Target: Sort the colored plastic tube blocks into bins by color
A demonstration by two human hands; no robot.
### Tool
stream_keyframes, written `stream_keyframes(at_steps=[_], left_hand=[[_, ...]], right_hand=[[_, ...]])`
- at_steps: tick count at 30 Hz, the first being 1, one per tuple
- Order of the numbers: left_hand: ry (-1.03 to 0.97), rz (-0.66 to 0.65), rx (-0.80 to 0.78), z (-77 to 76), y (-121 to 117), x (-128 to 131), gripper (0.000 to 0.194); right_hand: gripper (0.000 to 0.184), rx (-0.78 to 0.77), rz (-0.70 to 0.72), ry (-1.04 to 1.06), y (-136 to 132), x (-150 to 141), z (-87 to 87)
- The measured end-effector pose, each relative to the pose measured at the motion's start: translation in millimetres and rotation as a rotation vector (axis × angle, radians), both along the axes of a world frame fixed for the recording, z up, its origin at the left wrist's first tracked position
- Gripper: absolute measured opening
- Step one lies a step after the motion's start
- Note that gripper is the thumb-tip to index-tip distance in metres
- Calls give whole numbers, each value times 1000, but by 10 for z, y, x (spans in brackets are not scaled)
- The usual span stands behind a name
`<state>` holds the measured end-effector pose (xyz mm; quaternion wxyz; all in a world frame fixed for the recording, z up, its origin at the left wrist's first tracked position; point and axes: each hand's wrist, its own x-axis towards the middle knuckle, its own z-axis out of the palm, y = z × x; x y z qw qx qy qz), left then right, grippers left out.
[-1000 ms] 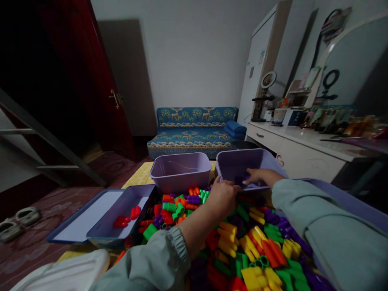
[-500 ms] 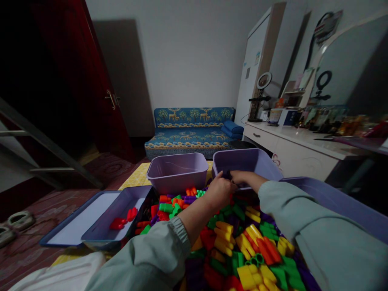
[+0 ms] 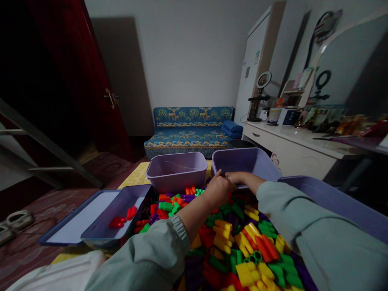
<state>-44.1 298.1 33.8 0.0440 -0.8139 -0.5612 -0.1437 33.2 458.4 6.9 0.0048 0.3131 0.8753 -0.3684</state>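
Observation:
At the front wall of the back-right purple bin (image 3: 263,163), my left hand (image 3: 216,189) and my right hand (image 3: 239,178) meet, fingers closed. Something small and dark seems to be between them, but I cannot make out what it is. Beneath my wrists and forearms spreads a pile of plastic building blocks in red, green, yellow, orange and purple, among them a yellow block (image 3: 222,236) and an orange-red block (image 3: 267,248). A second purple bin (image 3: 176,182) stands left of my hands. Red blocks (image 3: 117,222) lie inside a low container (image 3: 98,232) at the left.
A lid or tray (image 3: 75,220) lies beside the low container. Another purple bin (image 3: 333,200) stands at the right, and a white plastic object (image 3: 60,275) at the lower left. Beyond the yellow tablecloth (image 3: 135,176) are a blue sofa (image 3: 188,135) and a dressing table (image 3: 303,145).
Both hands stay together at the bin's front wall with only a very slight shift. The blocks and bins look unmoved.

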Motion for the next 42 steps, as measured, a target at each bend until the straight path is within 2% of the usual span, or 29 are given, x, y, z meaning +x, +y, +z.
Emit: stream_keyframes(at_steps=[5,8,13,16,20,22,25,28,30,33,37,42], left_hand=[[-42,-13,9,-38,32,-35,28],[-87,-23,41,-72,61,-78,26],[-157,18,31,-45,111,-159,26],[-208,113,18,20,180,-195,29],[-259,211,-5,71,304,-209,30],[-277,213,7,68,338,-203,29],[-310,205,55,64,289,-191,39],[-420,186,137,113,80,-203,48],[-495,193,156,180,-141,-234,44],[-539,227,93,301,-541,-301,36],[-512,259,-36,422,-1065,-356,35],[-535,414,-73,417,-1519,-283,33]], right_hand=[[28,-79,-74,-24,-26,9,24],[28,-141,-117,45,-41,79,128],[39,-209,-240,257,-17,361,518],[38,-311,-298,369,-112,578,792],[34,-372,-322,355,-544,771,1002],[32,-434,-289,257,-864,817,995],[29,-519,-199,157,-1358,841,883],[23,-536,-108,120,-1756,797,755],[17,-486,-114,115,-1949,719,701],[12,-344,-136,97,-2171,544,653],[12,-139,-137,67,-2407,268,563],[16,33,-184,65,-2613,-20,461]])
